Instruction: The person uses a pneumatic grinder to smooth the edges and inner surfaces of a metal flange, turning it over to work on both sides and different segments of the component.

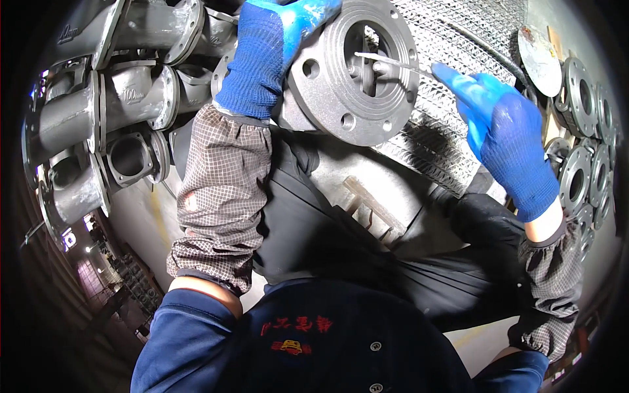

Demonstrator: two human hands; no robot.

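Note:
A grey cast-iron flanged valve body (321, 108) stands before me at the top, its round bolt-holed flange turned toward me. My left hand (285, 29), in a blue coated glove, grips its upper left side; the picture's top edge cuts off some fingers. In my right hand (495, 108), gloved the same way, a thin pale rod (400, 63) is held between closed fingers. The rod points left across the flange face, and its tip lies over the central bore. Inside the bore a metal web (368, 72) shows. What kind of tool the rod is, I cannot tell.
Several grey flanged pipe castings (131, 98) are stacked at the left. A textured metal mesh surface (452, 39) lies behind and right of the valve body. At the far right are several flanged rings (576, 173) and a whitish round disc (540, 60). A small wooden piece (373, 206) lies below.

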